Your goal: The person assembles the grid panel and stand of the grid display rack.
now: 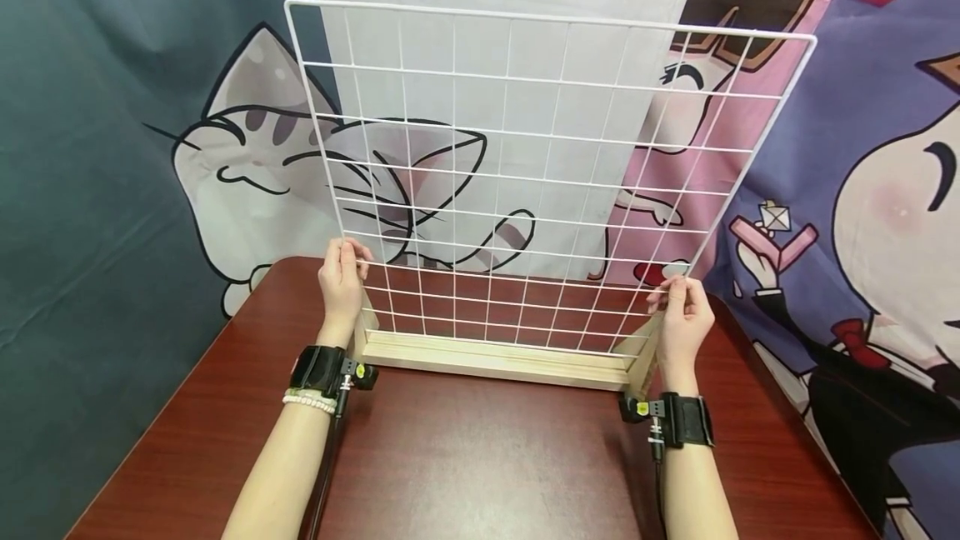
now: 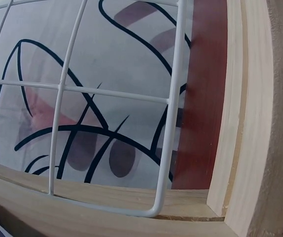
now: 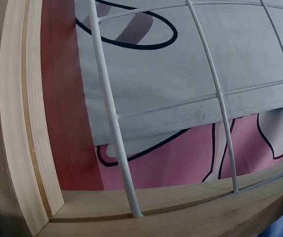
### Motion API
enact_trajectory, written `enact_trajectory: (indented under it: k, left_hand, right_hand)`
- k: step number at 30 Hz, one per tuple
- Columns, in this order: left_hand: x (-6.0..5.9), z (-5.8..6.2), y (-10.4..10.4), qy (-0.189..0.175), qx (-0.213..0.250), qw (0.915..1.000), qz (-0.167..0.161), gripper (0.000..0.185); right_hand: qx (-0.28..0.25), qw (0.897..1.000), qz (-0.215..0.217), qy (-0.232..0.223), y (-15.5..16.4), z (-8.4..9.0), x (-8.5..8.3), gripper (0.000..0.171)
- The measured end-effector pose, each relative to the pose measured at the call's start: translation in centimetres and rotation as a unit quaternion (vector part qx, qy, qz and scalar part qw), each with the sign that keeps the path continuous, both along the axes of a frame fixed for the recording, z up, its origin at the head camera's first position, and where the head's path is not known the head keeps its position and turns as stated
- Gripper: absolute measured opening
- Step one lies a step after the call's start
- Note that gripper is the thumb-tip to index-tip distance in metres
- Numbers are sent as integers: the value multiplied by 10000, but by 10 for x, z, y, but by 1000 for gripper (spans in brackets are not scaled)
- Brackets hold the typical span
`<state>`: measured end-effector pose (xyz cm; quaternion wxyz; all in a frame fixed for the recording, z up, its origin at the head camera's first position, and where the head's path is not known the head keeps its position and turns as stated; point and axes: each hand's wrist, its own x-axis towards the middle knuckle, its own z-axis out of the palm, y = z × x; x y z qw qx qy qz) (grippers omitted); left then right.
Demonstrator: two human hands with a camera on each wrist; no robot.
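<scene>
A white wire grid panel (image 1: 480,13) stands upright, leaning a little, above a light wooden frame with a base bar (image 1: 495,361). My left hand (image 1: 343,282) pinches the panel's left side wire low down, at the top of the left wooden upright (image 2: 82,217). On the other side, my right hand (image 1: 684,315) grips the right side wire at the right upright (image 3: 181,222). Both wrist views show the side wires running along grooves in the uprights. The bottom wire (image 2: 173,103) stands apart from the grooved base bar. Most of the fingers are hidden in the wrist views.
The frame stands on a reddish-brown table (image 1: 480,457). Behind hangs a cloth backdrop (image 1: 82,148) printed with cartoon cats. Each wrist carries a black strap (image 1: 318,369) with a small camera, and cables trail along both forearms.
</scene>
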<state>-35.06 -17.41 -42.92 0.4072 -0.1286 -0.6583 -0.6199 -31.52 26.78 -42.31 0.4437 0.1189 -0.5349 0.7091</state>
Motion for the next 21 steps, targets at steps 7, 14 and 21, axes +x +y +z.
enact_trajectory:
  k: [7,14,21]
  left_hand:
    - [9,12,4,-16,90,10000,-13,27]
    - [5,6,3,-82,-29,9999,78,27]
    - [-7,-8,-3,4,85,9999,106,32]
  right_hand:
    - [-159,9998,57,133,2,0,-1,25]
    - [101,9998,-51,136,2,-3,-1,25]
    - [146,9992,-310,215,0,-1,1,24]
